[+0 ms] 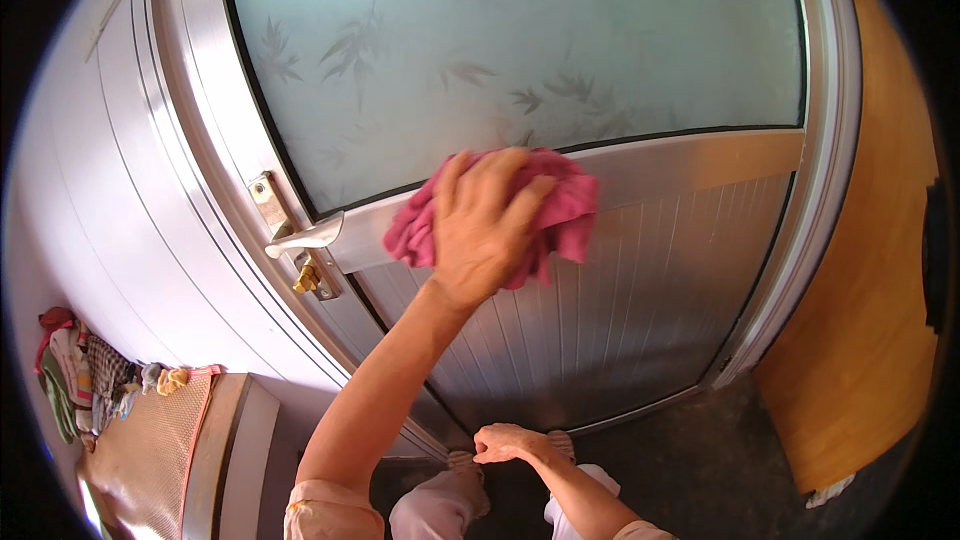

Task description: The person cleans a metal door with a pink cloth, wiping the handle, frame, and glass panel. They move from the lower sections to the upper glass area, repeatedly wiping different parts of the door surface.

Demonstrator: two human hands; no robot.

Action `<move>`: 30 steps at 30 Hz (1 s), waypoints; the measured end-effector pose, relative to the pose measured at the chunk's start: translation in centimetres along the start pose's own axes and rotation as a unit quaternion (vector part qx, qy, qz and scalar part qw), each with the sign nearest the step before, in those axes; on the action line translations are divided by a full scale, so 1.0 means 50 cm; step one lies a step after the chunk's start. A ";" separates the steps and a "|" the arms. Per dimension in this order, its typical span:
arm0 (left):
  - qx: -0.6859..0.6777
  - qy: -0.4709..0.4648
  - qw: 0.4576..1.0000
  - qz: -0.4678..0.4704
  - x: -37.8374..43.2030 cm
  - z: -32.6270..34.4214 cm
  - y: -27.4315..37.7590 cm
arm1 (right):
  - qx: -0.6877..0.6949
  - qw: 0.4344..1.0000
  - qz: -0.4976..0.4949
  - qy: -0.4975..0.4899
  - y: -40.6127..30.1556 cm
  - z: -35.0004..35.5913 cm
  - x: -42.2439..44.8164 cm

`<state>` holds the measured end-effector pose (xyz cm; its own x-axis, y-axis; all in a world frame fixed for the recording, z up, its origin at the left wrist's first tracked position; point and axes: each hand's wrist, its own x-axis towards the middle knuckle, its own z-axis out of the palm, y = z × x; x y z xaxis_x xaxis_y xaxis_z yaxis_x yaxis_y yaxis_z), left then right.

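My left hand (484,221) is spread over a crumpled pink cloth (570,191) and presses it to the metal door. The cloth covers part of the door's horizontal rail (690,157) and the lower edge of the frosted glass pane (465,45), which has a leaf pattern. To the left of the cloth are the lever handle (304,238) and a brass-coloured lock piece (306,276). Low in front of my body, my right hand (510,442) hangs with curled fingers and holds nothing visible. Behind it is the ribbed lower door panel (592,330).
A wooden board or door leaf (862,300) stands at the right. On the left, a bed or bench with a woven mat (154,435) bears piled clothes (75,367). My feet are on the dark floor (675,465), close to the door's bottom edge.
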<state>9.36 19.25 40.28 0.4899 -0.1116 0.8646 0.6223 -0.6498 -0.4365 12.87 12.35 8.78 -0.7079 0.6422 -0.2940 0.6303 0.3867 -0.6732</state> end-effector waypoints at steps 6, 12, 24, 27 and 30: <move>0.084 0.022 0.988 -0.130 -0.137 -0.109 -0.050 | 0.006 1.000 -0.005 0.014 0.012 -0.005 -0.008; 0.064 0.113 0.973 -0.189 -0.150 -0.074 -0.051 | -0.001 1.000 -0.014 0.012 0.001 -0.015 -0.022; 0.087 0.133 0.987 -0.007 0.214 -0.025 -0.139 | 0.027 0.999 0.007 0.040 0.041 -0.015 -0.033; 0.111 0.221 0.952 -0.179 0.238 -0.044 -0.162 | 0.024 0.999 0.005 0.035 0.024 -0.026 -0.043; 0.138 0.171 0.971 -0.095 0.193 -0.012 -0.121 | 0.017 0.999 0.002 0.041 0.029 -0.019 -0.032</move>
<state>9.95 21.64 51.39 0.1480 -0.2841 0.9473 0.8441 -0.4629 -0.2707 15.21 12.48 8.93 -0.6758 0.6965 -0.2412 0.6210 0.3617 -0.6953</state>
